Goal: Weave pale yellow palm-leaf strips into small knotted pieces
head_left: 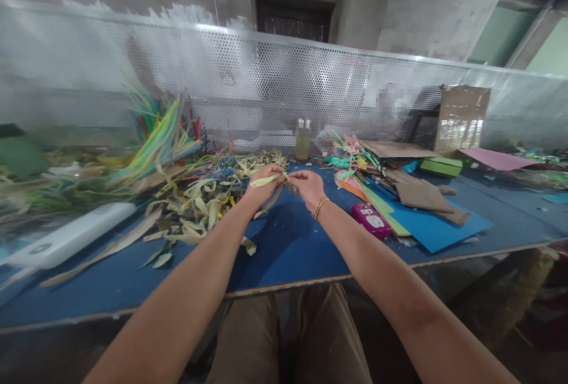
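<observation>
Over the blue table, both my hands meet at a pale, dried leaf strip (265, 181). My left hand (262, 190) is closed around it, and one flat pale end lies across the back of the fingers. My right hand (309, 186), with a gold bracelet at the wrist, pinches the strip near its middle, fingertips close to the left ones. A brownish end hangs below between the hands. The exact spot where the fingertips meet is too small to make out. Left of my hands spreads a heap of curled dry leaf strips (202, 203).
A bundle of coloured straws (162, 135) and a white power strip (73, 236) lie left. A bottle (303, 140) stands behind my hands. On the right are a purple box (371, 220), blue paper (437, 227) and cardboard (419, 192). Perforated metal panel (275, 76) closes the back.
</observation>
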`<action>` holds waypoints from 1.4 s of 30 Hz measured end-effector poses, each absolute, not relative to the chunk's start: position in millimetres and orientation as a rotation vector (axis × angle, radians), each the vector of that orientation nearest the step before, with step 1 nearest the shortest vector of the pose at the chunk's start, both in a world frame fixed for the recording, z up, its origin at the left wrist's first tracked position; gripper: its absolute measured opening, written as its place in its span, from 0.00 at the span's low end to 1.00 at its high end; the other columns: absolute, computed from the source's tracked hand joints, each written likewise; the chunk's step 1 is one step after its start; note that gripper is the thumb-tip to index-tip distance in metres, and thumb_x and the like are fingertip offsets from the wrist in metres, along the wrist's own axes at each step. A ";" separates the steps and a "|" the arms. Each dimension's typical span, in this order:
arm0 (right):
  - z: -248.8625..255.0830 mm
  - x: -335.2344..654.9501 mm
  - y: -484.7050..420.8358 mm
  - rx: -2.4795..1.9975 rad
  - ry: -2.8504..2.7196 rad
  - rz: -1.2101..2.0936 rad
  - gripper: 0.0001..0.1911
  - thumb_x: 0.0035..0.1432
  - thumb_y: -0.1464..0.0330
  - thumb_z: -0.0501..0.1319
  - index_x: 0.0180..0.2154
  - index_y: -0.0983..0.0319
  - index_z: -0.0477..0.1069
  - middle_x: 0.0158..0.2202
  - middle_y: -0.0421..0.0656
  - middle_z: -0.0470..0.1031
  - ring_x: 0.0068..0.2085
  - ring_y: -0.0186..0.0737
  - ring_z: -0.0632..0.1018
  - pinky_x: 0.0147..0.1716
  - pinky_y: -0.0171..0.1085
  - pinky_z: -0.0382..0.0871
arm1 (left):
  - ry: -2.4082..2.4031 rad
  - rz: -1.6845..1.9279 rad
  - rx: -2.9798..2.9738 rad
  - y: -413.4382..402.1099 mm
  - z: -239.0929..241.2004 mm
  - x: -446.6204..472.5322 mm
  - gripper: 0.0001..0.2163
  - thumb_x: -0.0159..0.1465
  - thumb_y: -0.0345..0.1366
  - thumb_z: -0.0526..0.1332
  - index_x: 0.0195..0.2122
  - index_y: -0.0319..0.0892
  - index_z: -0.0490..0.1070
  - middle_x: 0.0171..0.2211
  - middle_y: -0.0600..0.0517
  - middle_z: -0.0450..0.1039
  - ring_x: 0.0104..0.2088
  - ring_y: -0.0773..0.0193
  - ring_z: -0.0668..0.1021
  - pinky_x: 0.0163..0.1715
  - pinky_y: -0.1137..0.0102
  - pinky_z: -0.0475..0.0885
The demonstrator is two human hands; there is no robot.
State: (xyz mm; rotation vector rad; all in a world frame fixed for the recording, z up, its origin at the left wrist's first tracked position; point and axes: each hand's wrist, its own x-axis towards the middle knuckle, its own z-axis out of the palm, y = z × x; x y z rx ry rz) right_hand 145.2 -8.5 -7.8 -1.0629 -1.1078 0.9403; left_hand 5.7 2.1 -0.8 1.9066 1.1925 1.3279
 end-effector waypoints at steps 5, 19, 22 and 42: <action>-8.6 144.1 -9.6 -1.071 -1.132 0.882 0.05 0.40 0.72 0.67 0.25 0.63 0.73 0.21 0.36 0.73 0.24 0.30 0.71 0.26 0.30 0.64 | 1.291 1.320 2.005 -2.0 2.1 4.8 0.11 0.54 0.36 0.62 0.38 0.43 0.68 0.32 0.52 0.76 0.32 0.61 0.75 0.33 0.67 0.68; -5.8 151.0 -6.6 -1.051 -1.136 1.110 0.07 0.41 0.75 0.67 0.28 0.65 0.74 0.19 0.36 0.71 0.19 0.27 0.68 0.20 0.30 0.61 | 1.268 1.231 2.192 1.1 4.8 0.2 0.07 0.55 0.37 0.61 0.34 0.44 0.67 0.29 0.53 0.76 0.32 0.59 0.76 0.35 0.67 0.67; -4.7 151.7 -7.1 -1.044 -1.136 1.130 0.08 0.40 0.75 0.68 0.26 0.64 0.71 0.19 0.35 0.71 0.19 0.28 0.69 0.19 0.30 0.62 | 1.324 1.260 2.105 0.7 4.2 1.4 0.07 0.54 0.36 0.61 0.34 0.43 0.68 0.31 0.52 0.75 0.31 0.61 0.75 0.32 0.68 0.67; 3.7 152.9 -13.6 -0.995 -1.086 1.278 0.08 0.47 0.71 0.67 0.26 0.63 0.67 0.19 0.36 0.70 0.21 0.28 0.71 0.21 0.30 0.69 | 1.044 1.254 1.950 1.6 3.0 3.1 0.11 0.53 0.43 0.64 0.31 0.40 0.71 0.26 0.53 0.71 0.27 0.66 0.71 0.26 0.71 0.65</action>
